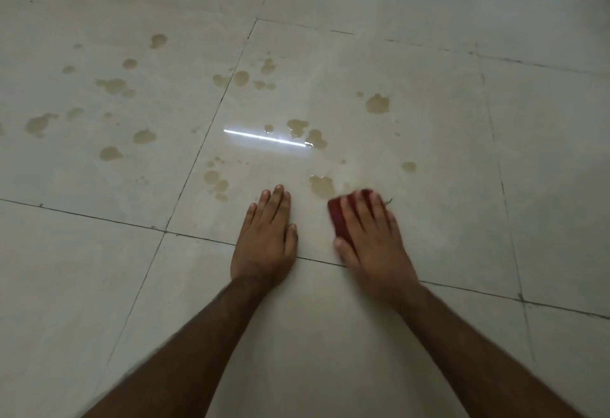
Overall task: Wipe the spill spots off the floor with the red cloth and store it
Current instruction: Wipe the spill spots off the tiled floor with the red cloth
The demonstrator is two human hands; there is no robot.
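On the glossy pale tiled floor (429, 140), the right hand (366, 236) presses the folded red cloth (340, 219) flat-fingered beside a tan spill spot (321, 186), left hand (267, 236) braced flat, wiping barely begun; next, sweep forward over it.

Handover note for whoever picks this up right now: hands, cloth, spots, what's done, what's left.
Left hand: flat on the floor, fingers straight, holding nothing.
Right hand: pressing the red cloth to the tile, fingers laid over it.
Nearest spill spot sits just ahead of the cloth.
Done: cannot tell how much, if any, is wiped.
Left: many brownish spots across the tiles ahead and to the left; then store the cloth.
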